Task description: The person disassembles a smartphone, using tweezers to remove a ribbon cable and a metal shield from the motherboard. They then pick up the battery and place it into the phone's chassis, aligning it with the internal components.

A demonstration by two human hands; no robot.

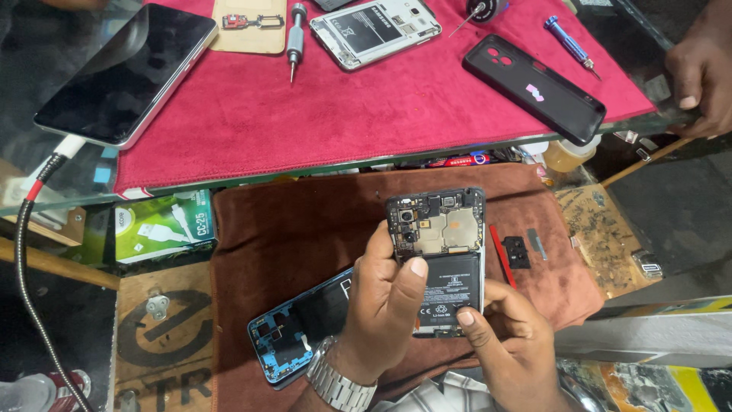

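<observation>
The opened phone (pixel 441 255) is held above a brown cloth (pixel 305 229) at the middle of the view, its long axis running from 12 to 6 o'clock, camera end at 12, bare circuit board over a black battery. The left hand (pixel 381 305), a metal watch (pixel 339 381) on its wrist, comes in from 6 o'clock and its grip is pinched on the phone's left edge, thumb lying on the battery. The right hand (pixel 511 336) has its grip closed round the phone's lower right corner, forefinger pressed on the bottom end.

Largest of the rest is the red cloth (pixel 343 114) on the glass tabletop (pixel 46 46) at 12 o'clock. A big dark-screened phone (pixel 126 72) lies at 10 o'clock with a cable (pixel 30 229) plugged in. A black phone case (pixel 534 88) lies at 1 o'clock, slanting. A white phone with its back off (pixel 374 30) sits at 12 o'clock, a grey screwdriver (pixel 295 38) just beside it and a blue screwdriver (pixel 570 46) toward 1 o'clock. A blue phone frame (pixel 293 332) lies on the brown cloth at 7 o'clock, partly under the left hand. A green and white box (pixel 164 225), oblong, pictured with a white cable, lies under the glass at 9 o'clock. Another person's hand (pixel 701 76) rests at 2 o'clock. A small black part (pixel 517 252) lies at 3 o'clock beside a red strip (pixel 499 248).
</observation>
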